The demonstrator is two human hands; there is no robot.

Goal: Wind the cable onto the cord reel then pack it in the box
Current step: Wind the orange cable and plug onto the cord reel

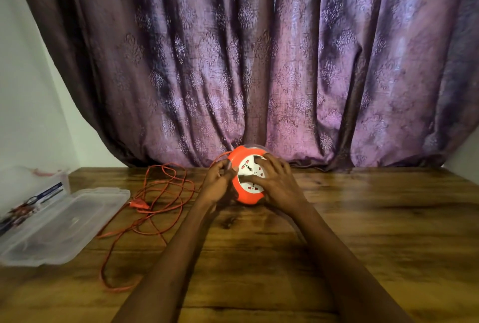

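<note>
An orange cord reel with a white socket face stands tilted on its edge at the table's far middle. My left hand grips its left rim, fingers curled round the edge. My right hand lies over the socket face and right side, fingers spread and curled on it. The orange cable runs from the reel's top left and lies in loose loops on the table to the left. Its plug rests among the loops.
A clear plastic box stands open at the left table edge, its lid lying flat beside it. Small items lie in the box. A purple curtain hangs behind the wooden table.
</note>
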